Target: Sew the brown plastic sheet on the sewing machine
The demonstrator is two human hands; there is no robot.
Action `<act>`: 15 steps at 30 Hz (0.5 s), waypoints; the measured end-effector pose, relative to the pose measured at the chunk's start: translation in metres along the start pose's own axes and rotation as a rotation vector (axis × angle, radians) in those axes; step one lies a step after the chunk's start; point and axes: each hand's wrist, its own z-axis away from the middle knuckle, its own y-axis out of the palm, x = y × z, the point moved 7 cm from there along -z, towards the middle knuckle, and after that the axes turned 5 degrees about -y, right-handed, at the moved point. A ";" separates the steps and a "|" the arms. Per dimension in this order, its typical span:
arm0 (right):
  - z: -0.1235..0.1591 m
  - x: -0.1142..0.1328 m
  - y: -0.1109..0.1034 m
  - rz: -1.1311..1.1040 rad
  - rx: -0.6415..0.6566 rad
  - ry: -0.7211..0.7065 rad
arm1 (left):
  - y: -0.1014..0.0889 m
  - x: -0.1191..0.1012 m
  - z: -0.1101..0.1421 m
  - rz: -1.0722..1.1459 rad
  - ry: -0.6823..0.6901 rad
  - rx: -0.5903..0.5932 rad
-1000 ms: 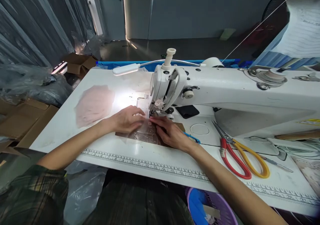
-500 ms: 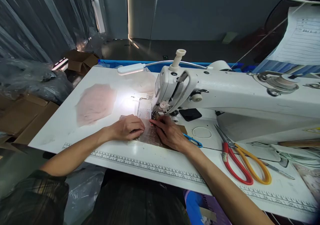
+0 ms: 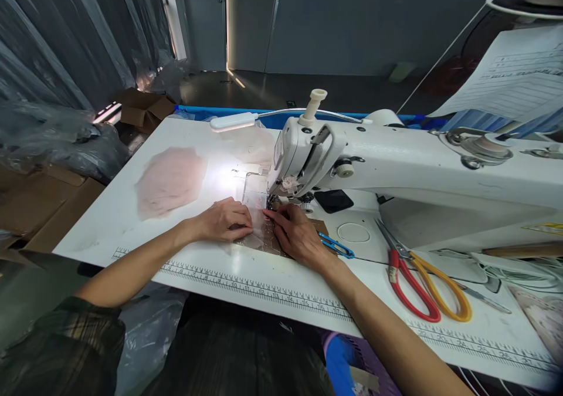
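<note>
A thin, sheer pale fabric lies under the needle area of a white sewing machine. My left hand is closed on its left edge, fingers curled and thumb tucked beneath. Close to the presser foot, my right hand pinches the fabric from the right, its index fingertip pointing at the foot. What lies under the right palm is hidden. A brown board shows below the fabric and between the hands. Blue thread snips lie beside my right wrist.
Pink sheer fabric pieces lie in a pile on the left of the white table. Large scissors with red and yellow handles rest at the right. A lamp hangs over the table. Printed ruler marks run along the front edge.
My left hand has shifted slightly up and left; my right hand stays by the presser foot. The paper at the upper right has swung left. The view has turned slightly.
</note>
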 end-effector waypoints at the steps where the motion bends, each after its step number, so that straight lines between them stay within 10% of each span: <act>1: 0.000 0.000 0.000 0.001 -0.003 -0.004 | -0.002 -0.001 -0.001 0.010 -0.011 -0.026; 6: 0.002 -0.002 -0.001 -0.058 -0.045 -0.014 | -0.008 -0.017 -0.002 -0.051 0.071 -0.179; 15: -0.001 0.001 -0.006 -0.101 -0.062 -0.069 | 0.005 -0.022 0.003 -0.276 0.230 -0.118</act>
